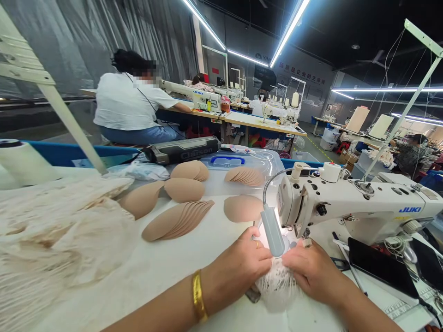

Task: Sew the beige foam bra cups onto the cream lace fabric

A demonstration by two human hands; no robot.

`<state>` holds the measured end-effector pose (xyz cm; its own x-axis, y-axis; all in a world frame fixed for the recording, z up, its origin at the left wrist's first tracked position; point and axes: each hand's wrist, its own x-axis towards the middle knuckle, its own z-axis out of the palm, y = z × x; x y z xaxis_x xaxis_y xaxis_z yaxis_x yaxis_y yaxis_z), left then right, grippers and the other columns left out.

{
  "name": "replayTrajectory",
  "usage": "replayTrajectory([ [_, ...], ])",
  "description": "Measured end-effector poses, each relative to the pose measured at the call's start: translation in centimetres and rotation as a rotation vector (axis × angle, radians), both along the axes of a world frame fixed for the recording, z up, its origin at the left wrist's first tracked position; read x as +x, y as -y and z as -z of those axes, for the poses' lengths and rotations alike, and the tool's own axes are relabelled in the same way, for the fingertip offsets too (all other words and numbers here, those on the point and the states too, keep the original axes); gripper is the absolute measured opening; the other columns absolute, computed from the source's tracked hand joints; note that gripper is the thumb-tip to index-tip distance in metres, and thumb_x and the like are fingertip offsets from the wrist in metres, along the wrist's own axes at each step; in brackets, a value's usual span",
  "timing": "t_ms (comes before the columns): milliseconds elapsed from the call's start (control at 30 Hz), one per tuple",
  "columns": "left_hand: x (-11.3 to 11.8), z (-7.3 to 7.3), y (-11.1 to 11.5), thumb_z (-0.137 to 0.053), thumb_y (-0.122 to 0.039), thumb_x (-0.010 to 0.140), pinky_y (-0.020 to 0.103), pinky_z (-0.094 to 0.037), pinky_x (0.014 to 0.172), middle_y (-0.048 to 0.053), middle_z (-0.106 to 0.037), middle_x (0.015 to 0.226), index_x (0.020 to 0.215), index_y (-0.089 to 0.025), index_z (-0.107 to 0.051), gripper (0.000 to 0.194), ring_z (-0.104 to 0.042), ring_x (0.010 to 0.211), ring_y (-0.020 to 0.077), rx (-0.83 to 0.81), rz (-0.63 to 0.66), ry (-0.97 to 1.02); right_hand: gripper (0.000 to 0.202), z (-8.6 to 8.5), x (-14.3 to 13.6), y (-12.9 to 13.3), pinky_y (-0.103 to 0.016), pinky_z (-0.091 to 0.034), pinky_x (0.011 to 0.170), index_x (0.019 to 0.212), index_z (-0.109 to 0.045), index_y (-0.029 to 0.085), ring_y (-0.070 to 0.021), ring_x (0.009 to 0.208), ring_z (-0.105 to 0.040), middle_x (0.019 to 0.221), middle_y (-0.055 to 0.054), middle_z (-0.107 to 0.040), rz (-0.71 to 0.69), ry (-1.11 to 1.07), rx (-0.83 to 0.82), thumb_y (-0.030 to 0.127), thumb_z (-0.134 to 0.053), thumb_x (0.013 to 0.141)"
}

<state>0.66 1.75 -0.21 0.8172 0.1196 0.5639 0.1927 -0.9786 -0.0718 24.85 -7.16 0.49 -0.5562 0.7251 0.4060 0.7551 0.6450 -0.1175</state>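
Both my hands are at the needle area of a white sewing machine (346, 198). My left hand (244, 258), with a gold bangle at the wrist, pinches the left edge of a white lace piece (278, 286). On the other side my right hand (311, 267) closes its fingers on the lace's right edge. The lace's fringed end hangs toward me between the hands. A grey clip-on lamp (273, 233) on a bendy neck lights the spot and partly covers the needle and presser foot. Left of the machine lie fanned stacks of beige bra cups (176, 221).
Cream lace fabric (62, 249) is heaped on the left, beside a thread cone (24, 163). A clear plastic box (245, 159) stands behind the cups. Right of the machine bed lies a dark tablet (382, 267). A co-worker (128, 101) sits at another machine ahead.
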Motion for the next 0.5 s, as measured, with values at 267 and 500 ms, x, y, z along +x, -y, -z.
replayTrajectory([
  [267, 1.4, -0.1, 1.0, -0.051, -0.002, 0.096, 0.048, -0.05, 0.096, 0.0, -0.067, 0.075, 0.087, -0.022, -0.06, 0.025, -0.063, 0.073, 0.0202, 0.036, -0.116, 0.077, 0.034, 0.1, 0.3, -1.0, -0.034, -0.053, 0.081, 0.105, -0.068, 0.02, -0.0261, 0.09, -0.065, 0.091, -0.007, -0.075, 0.205, -0.118, -0.011, 0.001, -0.048, 0.085],
  [500, 1.2, -0.4, 1.4, -0.052, -0.003, 0.096, 0.049, -0.052, 0.1, 0.004, -0.07, 0.081, 0.085, -0.021, -0.063, 0.024, -0.069, 0.088, 0.0247, -0.096, -0.106, 0.031, 0.034, 0.0, 0.2, -1.4, -0.036, -0.056, 0.088, 0.105, -0.069, 0.018, -0.0268, 0.099, -0.068, 0.099, -0.009, -0.077, 0.218, -0.18, -0.034, 0.001, -0.047, 0.085],
])
